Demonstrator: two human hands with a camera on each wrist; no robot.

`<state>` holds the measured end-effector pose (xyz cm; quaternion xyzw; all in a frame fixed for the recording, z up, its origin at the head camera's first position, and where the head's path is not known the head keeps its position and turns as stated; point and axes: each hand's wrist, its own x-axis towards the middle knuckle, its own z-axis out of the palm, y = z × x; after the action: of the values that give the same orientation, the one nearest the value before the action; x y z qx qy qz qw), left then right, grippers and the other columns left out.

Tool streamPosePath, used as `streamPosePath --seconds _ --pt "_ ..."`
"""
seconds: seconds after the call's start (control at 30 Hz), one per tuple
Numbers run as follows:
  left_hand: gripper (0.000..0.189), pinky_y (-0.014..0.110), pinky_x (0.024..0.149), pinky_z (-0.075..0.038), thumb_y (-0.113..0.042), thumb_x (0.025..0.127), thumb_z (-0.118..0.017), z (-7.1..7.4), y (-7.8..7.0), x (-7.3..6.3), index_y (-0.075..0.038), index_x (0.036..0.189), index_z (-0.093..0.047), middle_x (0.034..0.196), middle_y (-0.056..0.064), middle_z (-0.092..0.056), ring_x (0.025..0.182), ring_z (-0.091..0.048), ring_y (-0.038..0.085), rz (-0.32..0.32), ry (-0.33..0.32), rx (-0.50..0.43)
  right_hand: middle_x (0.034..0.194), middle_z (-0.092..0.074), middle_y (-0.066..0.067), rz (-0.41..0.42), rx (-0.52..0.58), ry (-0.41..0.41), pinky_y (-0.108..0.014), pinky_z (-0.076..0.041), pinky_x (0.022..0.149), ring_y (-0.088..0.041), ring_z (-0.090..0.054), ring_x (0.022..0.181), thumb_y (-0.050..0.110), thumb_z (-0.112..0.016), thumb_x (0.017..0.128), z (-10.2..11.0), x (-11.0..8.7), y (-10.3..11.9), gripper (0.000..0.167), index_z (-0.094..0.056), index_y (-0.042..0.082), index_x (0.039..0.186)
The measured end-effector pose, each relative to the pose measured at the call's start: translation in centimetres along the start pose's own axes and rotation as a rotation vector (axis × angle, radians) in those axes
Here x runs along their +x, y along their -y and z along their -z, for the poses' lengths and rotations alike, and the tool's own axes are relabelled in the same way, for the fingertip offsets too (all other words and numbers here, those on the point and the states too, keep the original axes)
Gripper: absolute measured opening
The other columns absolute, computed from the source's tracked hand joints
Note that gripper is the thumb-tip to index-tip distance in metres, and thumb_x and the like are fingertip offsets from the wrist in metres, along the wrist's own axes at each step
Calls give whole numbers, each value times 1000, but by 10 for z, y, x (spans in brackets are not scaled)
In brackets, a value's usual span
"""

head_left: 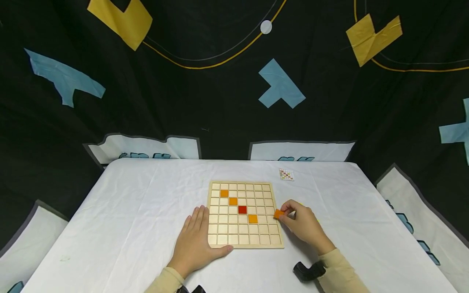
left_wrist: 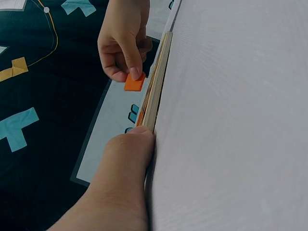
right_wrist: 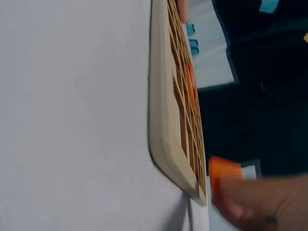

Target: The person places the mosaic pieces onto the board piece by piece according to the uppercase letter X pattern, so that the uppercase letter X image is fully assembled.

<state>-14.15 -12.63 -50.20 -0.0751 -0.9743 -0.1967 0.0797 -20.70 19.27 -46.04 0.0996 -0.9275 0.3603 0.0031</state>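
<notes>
A light wooden grid board point(head_left: 264, 230) lies flat on the white-covered table. Orange tiles point(head_left: 224, 193) and one red tile point(head_left: 242, 209) sit in its cells along a diagonal. My left hand point(head_left: 196, 240) rests at the board's left side, fingers straight along the edge and thumb across the front left corner. Between thumb and fingers, my right hand point(head_left: 305, 224) pinches an orange square tile point(head_left: 278, 214) just over the board's right edge. In the left wrist view this tile point(left_wrist: 134, 83) appears held above the board's surface.
A small card with a coloured grid pattern point(head_left: 286, 175) lies behind the board, to the right. Something yellow point(head_left: 318, 221) shows partly behind the right hand. Black cloth with blue and yellow patches point(head_left: 282, 83) hangs past the table's far edge.
</notes>
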Motion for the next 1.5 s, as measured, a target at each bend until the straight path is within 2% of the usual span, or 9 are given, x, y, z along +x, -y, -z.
streamPosePath --seconds 0.13,0.23,0.5,0.83,1.0,1.2,1.33,1.43,1.5 --pt "133 50 125 -19 -91 67 -55 1 -1 0 5 154 -24 163 20 -23 154 -19 34 3 15 0 85 -64 6 73 59 109 -20 -44 50 -8 -49 56 14 -76 88 -10 -3 8 16 -63 20 95" --pt "133 51 125 -19 -90 68 -55 2 -1 0 5 154 -24 163 20 -24 154 -19 35 5 24 -4 83 -63 9 107 53 149 -19 -44 53 -7 -50 58 15 -75 88 -15 -4 12 15 -64 21 96" --pt "132 51 124 -20 -91 68 -54 3 -1 0 5 154 -25 163 20 -25 153 -20 35 6 23 3 81 -56 9 155 5 163 -20 -43 59 -8 -47 65 17 -77 86 -20 -5 17 15 -64 22 92" --pt "132 51 124 -20 -92 68 -53 3 -1 0 5 154 -25 163 21 -25 153 -20 35 1 20 5 84 -59 11 151 9 221 -19 -44 60 -7 -49 68 19 -76 88 -20 -8 16 11 -65 22 91" --pt "133 51 124 -20 -93 68 -51 3 -1 1 5 154 -25 163 20 -24 153 -20 35 4 24 3 88 -60 14 190 -48 225 -19 -46 67 -4 -52 77 21 -74 90 -19 -7 16 6 -68 24 88" --pt "133 51 124 -19 -93 68 -51 2 0 0 4 155 -24 164 20 -23 154 -19 35 10 31 1 87 -60 17 214 -82 231 -19 -47 67 -3 -52 79 22 -75 89 -15 -6 17 5 -71 25 88" --pt "133 51 124 -19 -92 68 -52 2 0 0 5 155 -24 163 20 -23 154 -19 35 6 28 -2 85 -60 15 194 -85 186 -19 -46 67 -4 -52 76 21 -74 90 -11 -3 11 5 -70 25 89" --pt "133 51 124 -19 -92 68 -53 2 -1 0 5 154 -24 163 20 -23 153 -19 35 4 25 -4 80 -56 11 140 -160 72 -22 -42 63 -8 -49 71 21 -73 90 -6 2 5 6 -71 21 95" --pt "133 51 125 -19 -92 68 -52 2 0 0 5 155 -24 163 20 -23 154 -19 35 6 28 0 79 -56 7 87 -233 -18 -25 -41 62 -11 -48 71 21 -74 90 -4 6 1 14 -72 16 102"
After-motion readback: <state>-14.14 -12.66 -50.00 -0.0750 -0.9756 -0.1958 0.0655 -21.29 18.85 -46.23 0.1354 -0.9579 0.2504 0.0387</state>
